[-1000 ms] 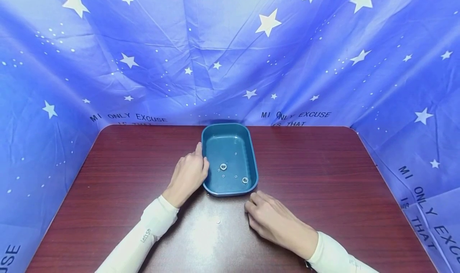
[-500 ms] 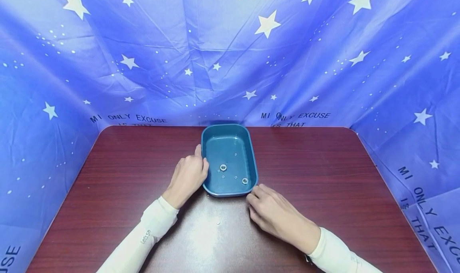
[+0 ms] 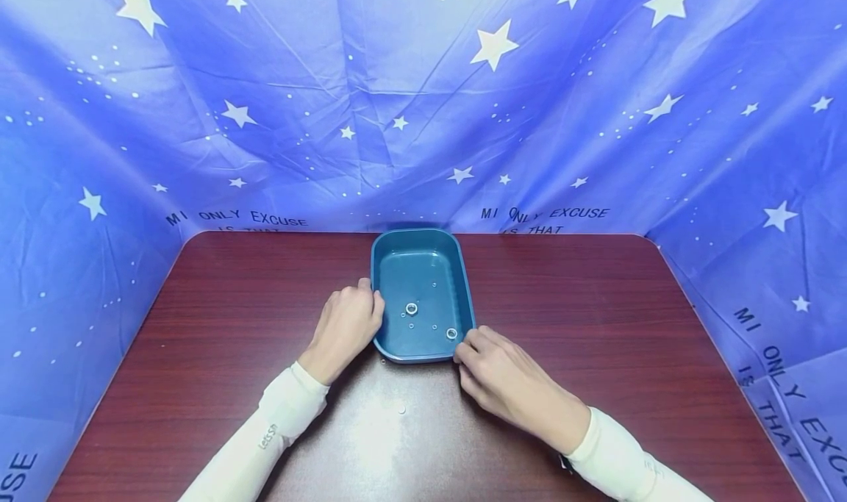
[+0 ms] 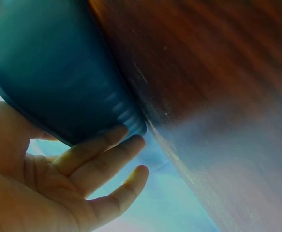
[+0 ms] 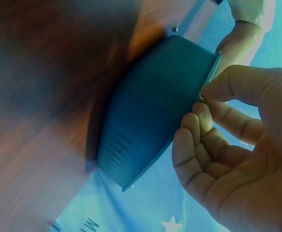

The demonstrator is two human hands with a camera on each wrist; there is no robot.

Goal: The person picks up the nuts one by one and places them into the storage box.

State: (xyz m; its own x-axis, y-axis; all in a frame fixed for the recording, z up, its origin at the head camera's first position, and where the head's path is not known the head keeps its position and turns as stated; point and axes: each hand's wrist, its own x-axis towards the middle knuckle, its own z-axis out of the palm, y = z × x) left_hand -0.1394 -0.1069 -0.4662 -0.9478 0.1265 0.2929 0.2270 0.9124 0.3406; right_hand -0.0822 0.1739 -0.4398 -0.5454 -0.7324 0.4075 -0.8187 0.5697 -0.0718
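Observation:
A dark teal rectangular tray (image 3: 423, 267) stands on the table; two larger metal nuts (image 3: 412, 309) and several tiny nuts (image 3: 434, 327) lie on its floor. At its left side, my left hand (image 3: 344, 325) holds the wall; in the left wrist view, fingers (image 4: 109, 164) lie along the outside and the thumb's tip is hidden. My right hand (image 3: 506, 381) is at the near right corner. In the right wrist view, its thumb and index finger pinch a tiny brass-coloured piece (image 5: 201, 97) beside the rim, too small to identify.
A tiny nut (image 3: 383, 361) lies on the table just in front of the tray. Nearer to me is a small pale round piece (image 3: 401, 410). The reddish wooden table (image 3: 265, 281) ends at a blue star-printed curtain (image 3: 423, 120) behind and at both sides.
My right hand has moved slightly forward, from just below the tray's near right corner up to its rim. The left hand's extended finger has drawn back a little. The tray stays put.

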